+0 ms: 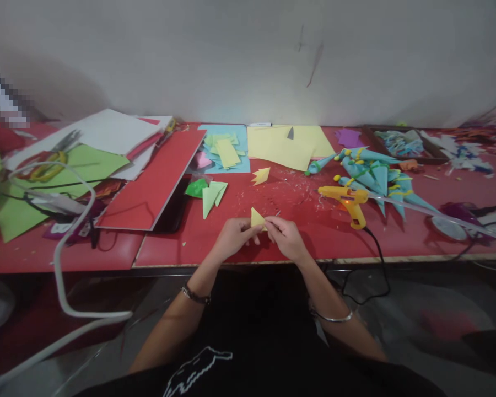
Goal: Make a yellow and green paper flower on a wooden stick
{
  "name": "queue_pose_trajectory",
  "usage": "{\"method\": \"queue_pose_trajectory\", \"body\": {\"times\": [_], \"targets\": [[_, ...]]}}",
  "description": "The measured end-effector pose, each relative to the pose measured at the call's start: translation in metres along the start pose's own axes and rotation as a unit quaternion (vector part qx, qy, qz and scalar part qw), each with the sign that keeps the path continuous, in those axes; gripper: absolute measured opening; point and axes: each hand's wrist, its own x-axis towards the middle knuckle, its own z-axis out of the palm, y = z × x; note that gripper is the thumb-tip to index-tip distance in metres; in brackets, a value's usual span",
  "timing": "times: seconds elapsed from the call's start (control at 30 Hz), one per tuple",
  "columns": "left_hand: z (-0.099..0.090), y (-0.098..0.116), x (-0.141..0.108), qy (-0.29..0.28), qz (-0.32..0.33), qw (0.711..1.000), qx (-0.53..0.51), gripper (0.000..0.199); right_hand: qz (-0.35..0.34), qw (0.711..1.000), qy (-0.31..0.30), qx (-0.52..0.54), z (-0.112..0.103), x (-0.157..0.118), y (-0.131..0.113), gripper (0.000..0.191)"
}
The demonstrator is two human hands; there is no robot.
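Note:
Between both hands, just above the front of the red table [215,237], is a small folded piece of yellow paper [256,217] with a pointed top. My left hand [235,238] pinches its left and lower side. The fingertips of my right hand [285,236] close on its right edge. Beyond them a yellow paper crown shape [260,176] lies on the table. Folded light green paper pieces [213,197] rest to the left of my hands, beside a bright green bundle [195,188].
A yellow glue gun [347,199] with a lit orange light and trailing cord lies right. Behind it are blue paper cones [367,171] with yellow and green trim. Yellow sheets [289,148] lie at the back. A red board [157,176] slants on the left, near scissors [49,167].

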Motion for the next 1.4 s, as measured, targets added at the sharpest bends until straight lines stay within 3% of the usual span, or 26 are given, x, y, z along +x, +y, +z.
{"method": "queue_pose_trajectory", "body": {"times": [0.07, 0.13, 0.2, 0.27, 0.4, 0.5, 0.6, 0.67, 0.77, 0.93, 1.07, 1.23, 1.4], "targets": [[0.001, 0.000, -0.001, 0.006, 0.009, 1.000, 0.019, 0.036, 0.002, 1.000, -0.009, -0.001, -0.001, 0.000, 0.000, 0.025], [0.001, 0.000, -0.001, 0.047, 0.021, 0.997, 0.058, 0.039, -0.004, 1.000, -0.020, -0.017, -0.002, 0.000, 0.000, 0.025], [-0.001, 0.000, 0.000, 0.104, 0.046, 0.989, 0.093, 0.034, -0.018, 0.998, -0.036, -0.052, -0.003, -0.001, -0.002, 0.026], [-0.005, 0.001, 0.001, 0.117, 0.082, 0.984, 0.106, 0.027, -0.036, 0.993, -0.058, -0.096, -0.003, 0.000, -0.003, 0.026], [-0.021, 0.009, 0.001, -0.006, 0.133, 0.977, 0.165, 0.019, -0.063, 0.984, -0.097, -0.139, -0.003, 0.000, -0.004, 0.028], [-0.031, 0.015, -0.001, -0.067, 0.154, 0.944, 0.283, 0.021, -0.061, 0.985, -0.102, -0.124, -0.002, 0.000, -0.003, 0.028], [-0.031, 0.019, -0.004, -0.100, 0.153, 0.906, 0.383, 0.025, -0.029, 0.996, -0.059, -0.055, -0.001, 0.001, -0.002, 0.026], [-0.027, 0.020, -0.005, -0.103, 0.151, 0.895, 0.406, 0.025, -0.005, 1.000, -0.014, -0.001, -0.001, 0.002, -0.002, 0.024], [-0.018, 0.022, -0.008, -0.080, 0.131, 0.917, 0.367, 0.024, 0.018, 0.997, 0.024, 0.066, -0.001, 0.002, -0.003, 0.023], [-0.010, 0.021, -0.014, -0.058, 0.097, 0.966, 0.232, 0.028, 0.004, 0.995, 0.004, 0.098, -0.003, 0.002, -0.003, 0.031], [-0.010, 0.017, -0.018, -0.058, 0.092, 0.978, 0.178, 0.029, -0.011, 0.999, -0.007, 0.050, -0.002, 0.002, -0.003, 0.033], [-0.007, 0.017, -0.021, -0.055, 0.074, 0.983, 0.159, 0.030, -0.029, 0.999, 0.029, -0.019, 0.001, 0.001, -0.005, 0.034], [-0.006, 0.016, -0.022, -0.021, 0.069, 0.984, 0.164, 0.028, -0.025, 1.000, 0.015, 0.002, 0.002, 0.000, -0.006, 0.036]]}}
